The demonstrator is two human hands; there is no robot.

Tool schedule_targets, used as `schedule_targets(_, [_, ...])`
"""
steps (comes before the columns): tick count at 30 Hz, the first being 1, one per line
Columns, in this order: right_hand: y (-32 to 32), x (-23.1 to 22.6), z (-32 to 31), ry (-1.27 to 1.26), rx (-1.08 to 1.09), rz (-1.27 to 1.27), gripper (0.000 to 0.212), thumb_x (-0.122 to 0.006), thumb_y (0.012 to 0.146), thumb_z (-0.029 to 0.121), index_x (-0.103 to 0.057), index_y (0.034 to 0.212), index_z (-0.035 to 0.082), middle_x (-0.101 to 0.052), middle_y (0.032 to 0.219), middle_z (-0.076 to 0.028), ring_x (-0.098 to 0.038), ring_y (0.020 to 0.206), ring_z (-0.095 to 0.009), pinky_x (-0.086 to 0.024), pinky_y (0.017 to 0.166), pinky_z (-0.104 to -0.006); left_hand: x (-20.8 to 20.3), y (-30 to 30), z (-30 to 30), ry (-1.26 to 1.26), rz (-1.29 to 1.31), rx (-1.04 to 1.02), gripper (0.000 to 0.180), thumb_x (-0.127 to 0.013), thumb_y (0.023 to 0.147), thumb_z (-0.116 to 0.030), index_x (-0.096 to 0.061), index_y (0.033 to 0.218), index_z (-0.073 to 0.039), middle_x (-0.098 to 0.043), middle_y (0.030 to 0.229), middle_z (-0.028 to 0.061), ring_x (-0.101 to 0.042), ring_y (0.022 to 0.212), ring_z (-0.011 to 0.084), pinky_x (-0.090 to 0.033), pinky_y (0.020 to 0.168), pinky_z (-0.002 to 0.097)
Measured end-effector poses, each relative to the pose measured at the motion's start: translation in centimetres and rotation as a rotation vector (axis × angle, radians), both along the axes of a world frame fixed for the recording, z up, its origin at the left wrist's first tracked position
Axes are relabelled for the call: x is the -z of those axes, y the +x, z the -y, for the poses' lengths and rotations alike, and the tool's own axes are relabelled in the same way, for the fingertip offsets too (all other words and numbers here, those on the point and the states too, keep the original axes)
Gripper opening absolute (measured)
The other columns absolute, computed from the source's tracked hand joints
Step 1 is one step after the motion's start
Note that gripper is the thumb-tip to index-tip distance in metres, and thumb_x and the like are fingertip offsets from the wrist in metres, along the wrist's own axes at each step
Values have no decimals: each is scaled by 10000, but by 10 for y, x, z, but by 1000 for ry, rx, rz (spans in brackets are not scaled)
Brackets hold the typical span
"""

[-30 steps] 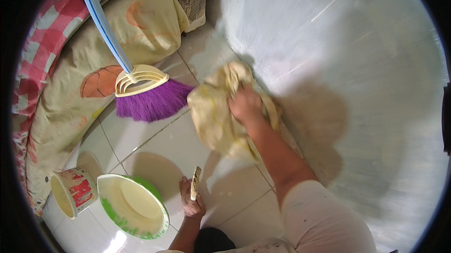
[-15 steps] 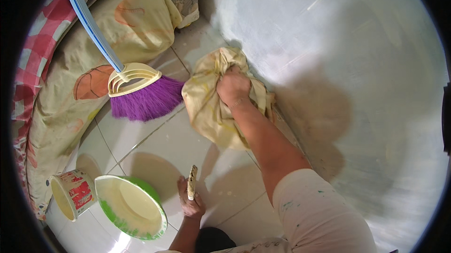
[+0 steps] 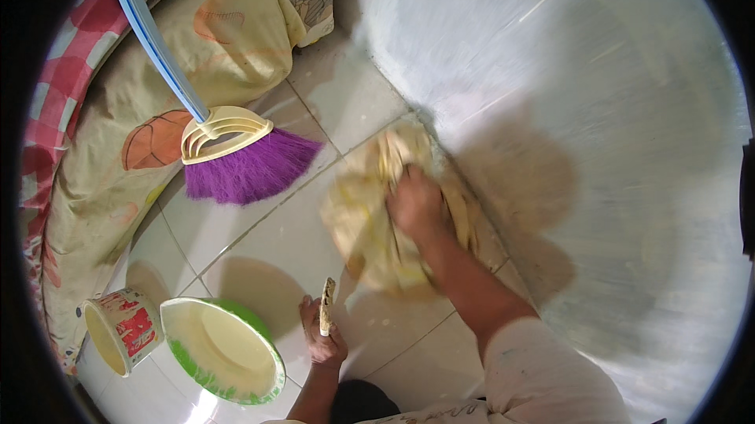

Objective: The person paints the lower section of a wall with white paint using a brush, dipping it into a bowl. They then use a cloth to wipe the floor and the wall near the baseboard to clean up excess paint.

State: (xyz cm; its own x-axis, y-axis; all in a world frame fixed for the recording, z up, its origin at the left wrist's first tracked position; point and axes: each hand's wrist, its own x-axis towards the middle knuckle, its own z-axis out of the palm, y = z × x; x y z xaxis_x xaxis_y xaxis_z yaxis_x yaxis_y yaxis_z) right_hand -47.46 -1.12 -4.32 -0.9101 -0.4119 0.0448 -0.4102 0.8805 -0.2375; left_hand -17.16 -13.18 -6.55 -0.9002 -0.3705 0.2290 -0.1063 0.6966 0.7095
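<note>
Right hand gripping bunched yellowish cloth, blurred, on tiled floor beside foot of pale wall. Left hand, lower, fingers closed around narrow pale tool, crusty edge. Further left: green-rimmed basin, small tub just beside it. Purple-bristled broom near cloth, against patterned cushion.

Dressed in a white short-sleeved T-shirt, faintly speckled on the right sleeve, marked with dark, line-like print across the front; bare on left hand and right hand.
</note>
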Motion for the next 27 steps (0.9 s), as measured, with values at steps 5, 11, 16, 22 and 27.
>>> schedule_targets(5, [-97, 7, 60, -30, 114, -111, 251, -609, 803, 247, -660, 875, 13, -611, 944, -166, -627, 861, -318, -506, 760, -409, 18, -2, 1, -60, -66, 38, 375, -374, 991, -195, -349, 1312, -2, -489, 1244, 258, -460, 1194, 506, -354, 1012, 626])
schedule_targets(11, [54, -34, -31, 149, 127, 427, 452, -627, 843, 339, -589, 1074, -48, -577, 1066, -236, -589, 967, -390, -469, 874, -462, 9, 6, 9, -39, -41, 0, 346, -389, 985, -170, -376, 1290, -8, -492, 1240, 256, -472, 1181, 504, -362, 1002, 634])
schedule_targets(16, [131, -26, -108, 319, 51, 339, 449, -628, 835, 308, -569, 1130, -24, -567, 1094, -235, -592, 969, -389, -473, 873, -474, 2, -4, 2, -55, -61, 1, 319, -383, 989, -181, -397, 1249, 5, -502, 1222, 264, -479, 1168, 501, -370, 995, 629])
schedule_targets(22, [-42, -13, 27, 55, 214, 91, 401, -570, 862, 361, -579, 1078, 23, -595, 1086, -172, -623, 970, -325, -510, 814, -431, 11, -8, -1, -65, -115, 43, 345, -365, 990, -150, -354, 1290, 21, -472, 1254, 286, -471, 1169, 517, -366, 997, 632])
schedule_targets(27, [-73, -16, 40, 49, 116, 161, 422, -593, 853, 377, -596, 1072, 17, -595, 1093, -180, -610, 1002, -313, -499, 844, -418, 8, -2, 2, -80, -4, 63, 373, -377, 970, -109, -322, 1313, 28, -455, 1254, 318, -450, 1188, 537, -366, 1001, 635])
